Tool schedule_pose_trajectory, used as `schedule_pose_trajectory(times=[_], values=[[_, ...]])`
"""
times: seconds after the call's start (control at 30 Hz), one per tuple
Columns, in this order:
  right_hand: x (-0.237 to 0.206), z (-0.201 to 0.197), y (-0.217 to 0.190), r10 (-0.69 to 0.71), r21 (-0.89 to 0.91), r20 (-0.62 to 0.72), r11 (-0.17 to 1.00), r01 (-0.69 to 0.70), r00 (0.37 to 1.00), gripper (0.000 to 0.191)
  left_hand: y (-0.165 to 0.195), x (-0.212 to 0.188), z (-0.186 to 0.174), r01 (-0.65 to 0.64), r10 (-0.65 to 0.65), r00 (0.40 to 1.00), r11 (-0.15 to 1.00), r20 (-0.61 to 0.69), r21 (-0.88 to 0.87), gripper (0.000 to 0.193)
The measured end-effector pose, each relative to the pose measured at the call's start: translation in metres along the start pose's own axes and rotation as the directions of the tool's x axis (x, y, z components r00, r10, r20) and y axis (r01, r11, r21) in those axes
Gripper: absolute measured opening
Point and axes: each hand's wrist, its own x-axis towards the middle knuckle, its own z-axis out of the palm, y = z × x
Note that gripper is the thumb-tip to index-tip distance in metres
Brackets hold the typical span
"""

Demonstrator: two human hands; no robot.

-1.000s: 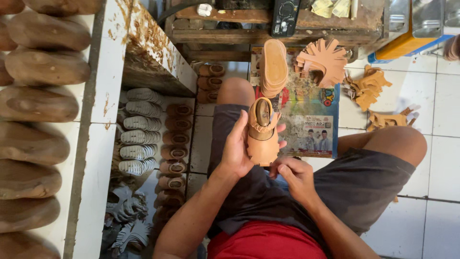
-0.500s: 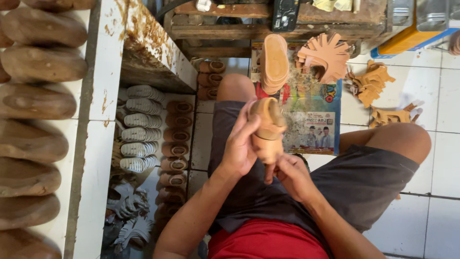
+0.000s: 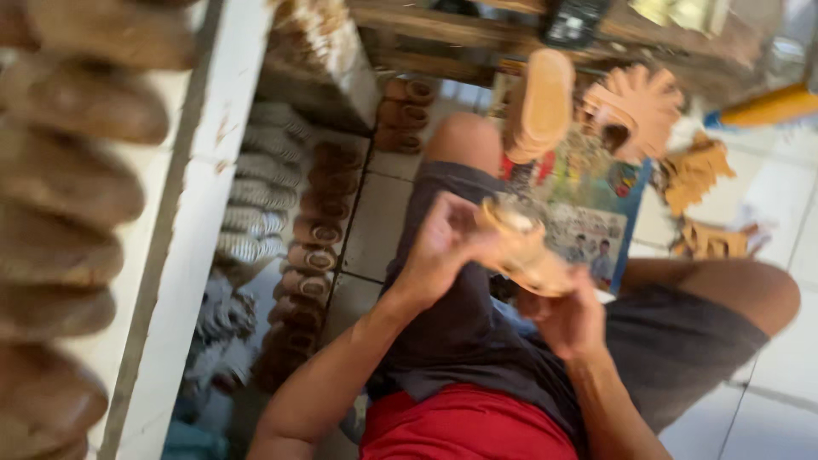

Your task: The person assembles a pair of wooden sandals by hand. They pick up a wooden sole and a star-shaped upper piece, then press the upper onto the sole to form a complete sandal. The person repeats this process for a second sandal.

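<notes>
- Our left hand (image 3: 439, 243) grips the tan sandal (image 3: 524, 247) from its left side, fingers curled on it.
- Our right hand (image 3: 569, 319) clasps it from beneath.
- The sandal sits between both hands, above our lap.
- Beyond it, another sandal (image 3: 545, 98) stands near a colourful poster (image 3: 596, 221).

The floor (image 3: 792, 204) is pale square tile with dark grout. At nine o'clock stands a white shelf (image 3: 170, 255) carrying brown soles (image 3: 68, 179), blurred by motion. Beside it, rows of shoe soles (image 3: 256, 213) lie on the floor. At twelve o'clock runs a worn wooden bench (image 3: 443, 34). Light is bright daylight.
</notes>
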Motion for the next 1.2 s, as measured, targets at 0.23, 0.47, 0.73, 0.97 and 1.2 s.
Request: schedule_pose_trajectory(times=[0.23,0.47,0.73,0.97,1.2], values=[[0.006,-0.014,-0.032,-0.093,-0.449,-0.268,0.892,-0.039,0.959,0.046,0.037,-0.053,-0.011,0.013,-0.183,0.94,0.863,0.288,0.505,0.092],[0.045,0.017,-0.033,-0.059,-0.455,0.055,0.887,0.078,0.997,0.051,0.049,-0.049,-0.059,-0.002,-0.002,1.0,0.93,-0.009,-0.369,0.074],[0.081,0.016,-0.019,-0.071,-0.548,-0.254,0.832,-0.083,0.965,0.042,0.046,-0.014,-0.12,-0.116,-0.049,0.952,0.854,-0.301,-0.507,0.069],[0.091,-0.028,-0.012,-0.116,-0.691,-0.383,0.694,-0.201,0.917,0.033,-0.02,0.042,-0.191,-0.073,-0.172,0.921,0.805,-0.349,-0.589,0.06],[0.104,-0.066,-0.006,-0.11,-0.779,-0.537,0.446,-0.442,0.836,0.031,-0.092,0.149,-0.266,0.089,-0.361,0.607,0.916,-0.708,-0.39,0.055]])
